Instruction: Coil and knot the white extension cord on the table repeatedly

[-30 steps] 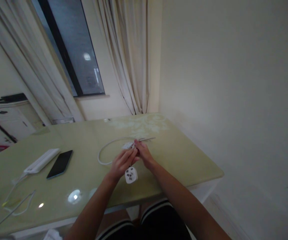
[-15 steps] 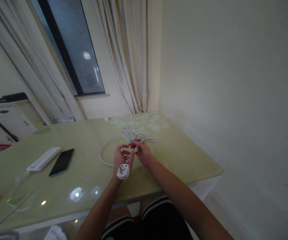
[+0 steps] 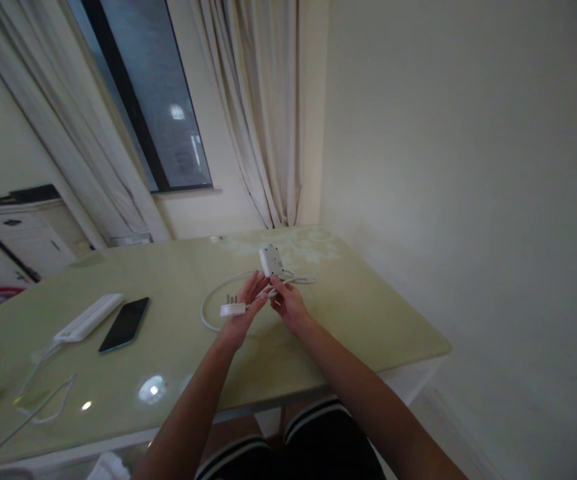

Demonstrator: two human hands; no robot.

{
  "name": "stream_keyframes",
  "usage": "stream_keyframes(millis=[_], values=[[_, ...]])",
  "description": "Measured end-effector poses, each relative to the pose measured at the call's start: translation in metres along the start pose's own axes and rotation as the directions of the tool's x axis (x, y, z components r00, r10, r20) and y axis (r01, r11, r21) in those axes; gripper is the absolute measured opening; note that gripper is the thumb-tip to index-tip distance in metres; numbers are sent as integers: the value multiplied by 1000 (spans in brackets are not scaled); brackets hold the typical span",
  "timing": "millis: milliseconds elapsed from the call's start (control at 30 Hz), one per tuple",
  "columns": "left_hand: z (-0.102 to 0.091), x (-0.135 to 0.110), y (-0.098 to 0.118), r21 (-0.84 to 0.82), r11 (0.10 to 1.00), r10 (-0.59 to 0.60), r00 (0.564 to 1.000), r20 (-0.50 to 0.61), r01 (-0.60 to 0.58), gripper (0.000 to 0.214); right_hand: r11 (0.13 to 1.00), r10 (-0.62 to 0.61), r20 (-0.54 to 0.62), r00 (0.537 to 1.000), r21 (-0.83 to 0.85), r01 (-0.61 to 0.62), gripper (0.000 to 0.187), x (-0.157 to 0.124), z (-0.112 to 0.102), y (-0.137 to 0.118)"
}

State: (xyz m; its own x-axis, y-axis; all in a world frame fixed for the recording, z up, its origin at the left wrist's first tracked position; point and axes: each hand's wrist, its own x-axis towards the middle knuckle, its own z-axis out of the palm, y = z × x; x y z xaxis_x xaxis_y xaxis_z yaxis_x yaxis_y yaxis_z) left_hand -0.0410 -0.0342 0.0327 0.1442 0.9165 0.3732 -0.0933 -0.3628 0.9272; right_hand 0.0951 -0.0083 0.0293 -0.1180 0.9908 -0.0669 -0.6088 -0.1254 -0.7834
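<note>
A white power cord (image 3: 213,297) loops over the pale green table (image 3: 368,320). Its white plug (image 3: 232,309) sits at the fingertips of my left hand (image 3: 243,313), prongs pointing up, with the fingers mostly stretched out around it. My right hand (image 3: 288,305) pinches the cord just below a small white socket block (image 3: 270,261), which stands raised above the table. Both hands meet over the middle of the table.
A white power strip (image 3: 88,318) and a black phone (image 3: 124,324) lie to the left, with another white cable (image 3: 43,400) trailing toward the near edge. Curtains, a dark window and a white cabinet stand behind. The wall runs along the right.
My left hand has turned the plug from hanging down to prongs up and moved it farther out. The socket block has risen higher in my right hand.
</note>
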Motion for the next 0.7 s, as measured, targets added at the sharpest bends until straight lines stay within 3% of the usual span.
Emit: stream_keyframes(millis=[167, 300, 400, 533, 700], values=[[-4, 2, -2, 4, 1000, 5, 997, 72, -5, 74, 999, -32, -7, 999, -8, 32, 43, 2, -2, 1], [-11, 5, -2, 214, 977, -26, 997, 71, 10, 71, 997, 29, 5, 1000, 71, -29, 36, 3, -3, 3], [-10, 3, -6, 315, 949, -40, 993, 110, 3, 71, 986, -4, -32, 999, 166, 9, 27, 0, -2, 10], [1, -3, -20, 277, 961, -35, 995, 97, 7, 70, 981, -82, -41, 996, 172, 88, 37, -2, -2, 17], [5, -7, -28, 200, 979, -27, 1000, 4, 25, 65, 996, -29, -67, 997, 85, 35, 41, 2, -6, 17]])
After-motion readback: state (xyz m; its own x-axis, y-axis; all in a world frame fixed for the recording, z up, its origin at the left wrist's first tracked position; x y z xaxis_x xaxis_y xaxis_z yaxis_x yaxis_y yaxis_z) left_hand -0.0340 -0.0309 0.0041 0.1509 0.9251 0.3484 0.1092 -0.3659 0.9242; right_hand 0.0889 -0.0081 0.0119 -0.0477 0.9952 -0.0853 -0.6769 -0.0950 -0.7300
